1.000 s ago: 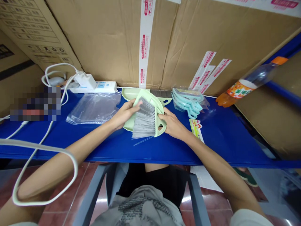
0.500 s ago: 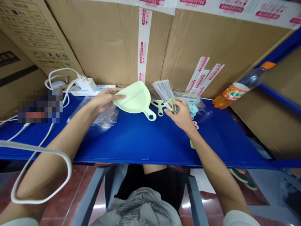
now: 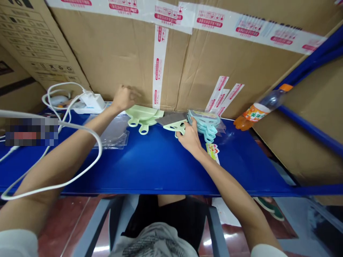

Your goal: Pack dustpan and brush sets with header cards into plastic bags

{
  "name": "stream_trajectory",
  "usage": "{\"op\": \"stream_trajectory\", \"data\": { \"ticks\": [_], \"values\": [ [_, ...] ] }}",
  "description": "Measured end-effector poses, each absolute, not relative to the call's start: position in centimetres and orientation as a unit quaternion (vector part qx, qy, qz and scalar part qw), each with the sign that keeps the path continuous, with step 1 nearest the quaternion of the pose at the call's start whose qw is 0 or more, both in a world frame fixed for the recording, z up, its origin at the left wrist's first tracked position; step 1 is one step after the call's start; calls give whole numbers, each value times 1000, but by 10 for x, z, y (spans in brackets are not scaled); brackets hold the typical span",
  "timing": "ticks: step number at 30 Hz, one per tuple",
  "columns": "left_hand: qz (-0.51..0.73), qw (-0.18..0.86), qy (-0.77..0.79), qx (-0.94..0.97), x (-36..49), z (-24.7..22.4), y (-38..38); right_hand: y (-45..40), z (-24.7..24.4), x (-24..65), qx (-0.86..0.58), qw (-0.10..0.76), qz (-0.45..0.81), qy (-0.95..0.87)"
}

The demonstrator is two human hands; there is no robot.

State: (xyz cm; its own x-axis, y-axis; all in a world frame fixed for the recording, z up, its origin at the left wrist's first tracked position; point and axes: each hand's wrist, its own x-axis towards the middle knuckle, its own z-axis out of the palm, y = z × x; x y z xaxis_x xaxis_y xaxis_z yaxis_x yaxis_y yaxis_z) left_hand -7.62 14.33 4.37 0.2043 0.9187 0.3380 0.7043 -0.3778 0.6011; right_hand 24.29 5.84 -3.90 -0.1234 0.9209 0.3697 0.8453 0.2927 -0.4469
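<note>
My left hand [image 3: 125, 98] is raised just above two light green dustpans [image 3: 140, 113], its fingers apart and a little blurred, with nothing in them. The dustpans lie overlapping at the back of the blue table, their looped handles toward me. My right hand [image 3: 189, 135] grips a light green hand brush [image 3: 174, 126] low over the table; its grey bristles point to the back left. How many brushes lie under my fingers I cannot tell. Right beside that hand is a pile of light blue dustpans [image 3: 207, 125], partly in clear plastic.
Clear plastic bags [image 3: 114, 134] lie left of the dustpans. A printed card [image 3: 213, 152] is near my right forearm. An orange drink bottle [image 3: 257, 112] leans at the right. White cables [image 3: 93, 167] loop over my left arm from a power strip [image 3: 92, 103]. Cardboard [image 3: 120, 53] walls the back.
My left hand has let go of the dustpan, now lying on another one, and moved up. My right hand has lowered the brush toward the table and turned it leftward. The camera view has shifted.
</note>
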Motion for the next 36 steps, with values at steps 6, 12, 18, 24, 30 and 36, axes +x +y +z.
{"op": "stream_trajectory", "data": {
  "ticks": [6, 12, 18, 24, 30, 36],
  "values": [
    [74, 72, 524, 846, -81, 21, 103, 47, -24, 233, -626, 223, -1, -747],
    [63, 128, 501, 854, -78, 5, 80, 52, -9, 215, -628, 48, -65, -774],
    [130, 108, 471, 866, -76, -7, 68, 50, -20, 203, -617, 12, -49, -786],
    [151, 87, 446, 878, -72, -9, 56, 56, -23, 205, -603, -22, -72, -794],
    [168, 64, 462, 869, -61, -14, 50, 68, -25, 202, -605, -7, -69, -793],
    [188, 84, 468, 859, -61, -19, 53, 47, -15, 217, -585, 33, -67, -808]
  ]
}}
